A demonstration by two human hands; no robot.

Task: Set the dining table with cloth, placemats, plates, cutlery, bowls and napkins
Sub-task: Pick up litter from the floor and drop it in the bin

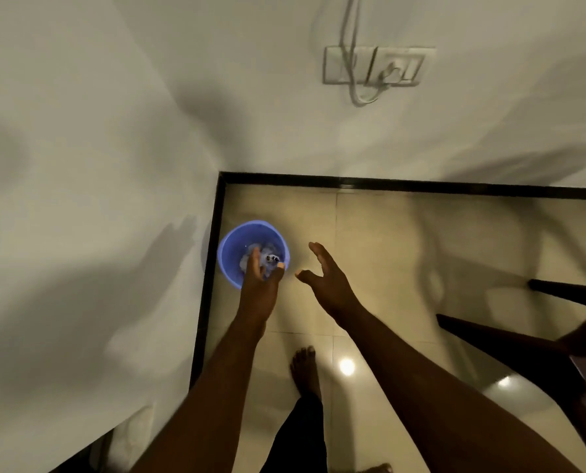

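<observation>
I look down at a room corner, not at a dining table. A blue plastic bin (231,249) stands on the tiled floor in the corner, with crumpled pale waste inside. My left hand (260,285) reaches over the bin's rim with fingers stretched and relaxed, holding nothing that I can see. My right hand (325,278) hovers to the right of the bin, open, fingers spread, thumb pointing toward the bin. No cloth, placemat, plate, cutlery, bowl or napkin is in view.
White walls meet at the corner, edged by a black skirting (387,184). A switch plate with a hanging cable (377,64) sits high on the far wall. Dark furniture legs (489,336) slant in from the right. My bare foot (305,370) stands on the beige tiles.
</observation>
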